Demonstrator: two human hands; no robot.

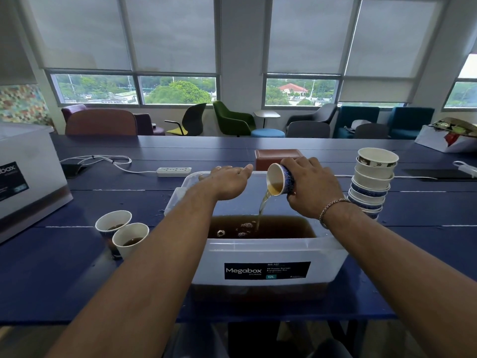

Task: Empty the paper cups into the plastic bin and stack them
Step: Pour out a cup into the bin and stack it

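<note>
- I see the right hand [312, 187] wrapped around a blue-patterned paper cup [280, 179], fingers over the top side, thumb underneath.
- The cup is tipped hard to the left, mouth facing left and down, and is held above the middle of the clear plastic Megabox bin [258, 254].
- A thin stream of brown liquid [263, 205] runs from the cup's lip into the bin; bubbles show where it lands.
- The bin stands on the blue table [77, 280], directly in front of me, and holds a pool of the same brown liquid.
- The left hand [227, 179] is palm down with fingers straight and together, reaching over the bin's far left rim. It holds nothing. I cannot tell whether it touches the rim.
- Two paper cups, one [113, 223] behind the other [130, 239], stand upright and touching, left of the bin. Both contain dark liquid.
- A stack of paper cups [371, 182] stands right of the bin, leaning slightly, mouths up.
- A bracelet [331, 209] sits on the right wrist.
- Beyond the bin: a white power strip [173, 171] with its cable, and a brown box [277, 155].
- A second lidded Megabox bin [28, 177] sits at the table's far left.
</note>
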